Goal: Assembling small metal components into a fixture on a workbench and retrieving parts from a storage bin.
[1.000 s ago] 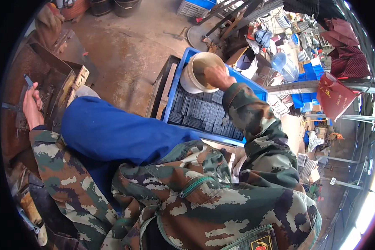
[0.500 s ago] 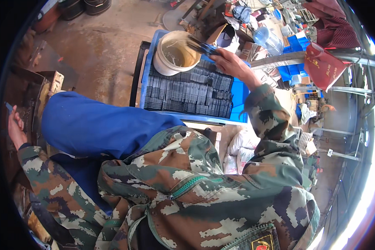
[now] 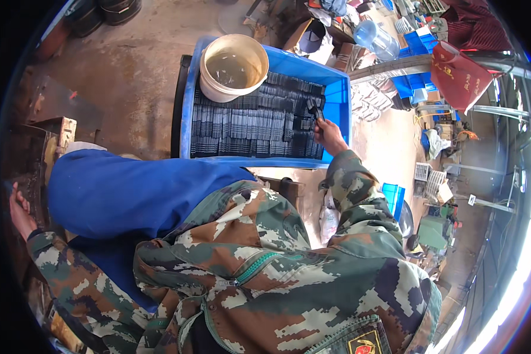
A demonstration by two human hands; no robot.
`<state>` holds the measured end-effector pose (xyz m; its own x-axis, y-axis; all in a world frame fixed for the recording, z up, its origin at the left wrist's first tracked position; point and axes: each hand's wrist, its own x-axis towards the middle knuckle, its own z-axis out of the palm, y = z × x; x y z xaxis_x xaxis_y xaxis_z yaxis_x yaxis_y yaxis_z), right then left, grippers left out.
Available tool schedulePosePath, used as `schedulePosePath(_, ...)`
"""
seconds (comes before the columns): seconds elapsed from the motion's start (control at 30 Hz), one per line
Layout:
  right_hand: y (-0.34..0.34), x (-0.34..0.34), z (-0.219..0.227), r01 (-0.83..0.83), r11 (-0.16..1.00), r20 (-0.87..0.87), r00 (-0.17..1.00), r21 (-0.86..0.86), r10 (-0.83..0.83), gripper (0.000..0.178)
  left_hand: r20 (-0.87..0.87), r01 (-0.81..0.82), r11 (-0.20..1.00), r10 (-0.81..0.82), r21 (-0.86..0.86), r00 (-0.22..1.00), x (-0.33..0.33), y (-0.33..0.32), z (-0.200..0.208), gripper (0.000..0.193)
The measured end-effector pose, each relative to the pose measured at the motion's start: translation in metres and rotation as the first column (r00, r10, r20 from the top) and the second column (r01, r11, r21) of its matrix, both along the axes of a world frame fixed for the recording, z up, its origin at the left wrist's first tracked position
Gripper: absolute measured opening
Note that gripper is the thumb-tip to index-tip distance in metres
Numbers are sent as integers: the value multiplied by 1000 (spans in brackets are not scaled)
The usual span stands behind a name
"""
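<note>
Inside a blue plastic crate (image 3: 259,160) lie packed rows of thin dark metal pieces (image 3: 242,124). Over the crate's right part, my right hand (image 3: 331,135) grips a few dark metal pieces (image 3: 316,110) low above the rows. I cannot tell whether they touch the rows. A cream bucket (image 3: 221,88) with cloudy liquid stands on the pieces at the crate's far left. My left hand (image 3: 22,213) is at the far left edge, beside dark machinery, fingers bent. Something small and bluish shows at its fingertips, too dim to name.
Blue cloth (image 3: 130,183) covers my lap. A metal rail (image 3: 389,69) with a red pennant (image 3: 459,78) runs to the right. Behind the crate are an open carton (image 3: 308,36) and a clear water jug (image 3: 374,40). Dark drums (image 3: 119,9) stand far left.
My right hand has moved from beside the bucket's rim down toward the rows at the crate's right, still holding the dark metal pieces. My left hand stays near the machinery; the view has shifted slightly.
</note>
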<state>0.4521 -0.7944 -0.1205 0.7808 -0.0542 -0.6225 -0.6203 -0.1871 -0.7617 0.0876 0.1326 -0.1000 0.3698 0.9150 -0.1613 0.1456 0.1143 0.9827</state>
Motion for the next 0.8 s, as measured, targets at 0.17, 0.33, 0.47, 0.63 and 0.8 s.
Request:
schedulePosePath(0.17,22,-5,-31,17,998,-75,997,55,-13,17,-24,-21,1000,21,-3,999,-2,-3,6,33)
schedulePosePath(0.33,22,-11,-47,-1,1000,-125,992,26,4,21,-73,-16,1000,15,-10,997,-5,-7,11,33)
schedulePosePath(0.47,25,-2,-43,-104,991,-192,978,-83,87,22,-106,-44,999,43,-8,993,-1,-17,13,34)
schedulePosePath(0.63,29,7,-51,-216,890,-117,976,-401,184,36,-91,-19,1000,19,7,996,10,-23,19,35)
schedulePosePath(0.8,38,9,-46,-259,816,-124,966,-517,229,44,-101,-45,999,48,22,994,5,-29,24,35)
